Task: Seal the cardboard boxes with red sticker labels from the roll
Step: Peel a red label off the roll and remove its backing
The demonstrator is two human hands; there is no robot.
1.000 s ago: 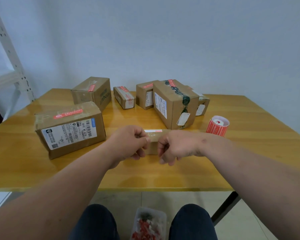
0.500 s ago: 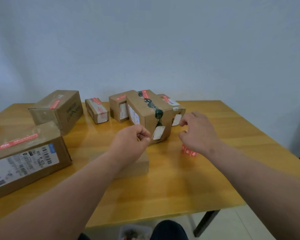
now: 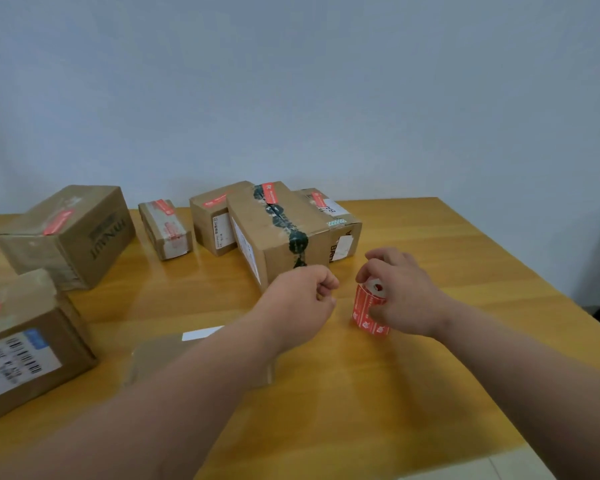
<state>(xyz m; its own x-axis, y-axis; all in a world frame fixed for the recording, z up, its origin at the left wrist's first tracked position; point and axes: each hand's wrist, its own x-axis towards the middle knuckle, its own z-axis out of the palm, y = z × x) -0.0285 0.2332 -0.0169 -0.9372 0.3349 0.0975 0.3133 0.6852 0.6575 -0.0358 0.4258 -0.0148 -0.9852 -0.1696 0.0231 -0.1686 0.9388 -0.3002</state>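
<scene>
On the right side of the table [image 3: 430, 393], your right hand [image 3: 400, 294] curls around the red sticker roll [image 3: 368, 311], which stands upright. Your left hand [image 3: 302, 299] hovers just beside it, fingers curled with nothing visible in them. The small box [image 3: 160, 358] under your left forearm shows no red label on the part in view. A sharp tug could topple the roll, tear a sticker, or fold it onto itself.
</scene>
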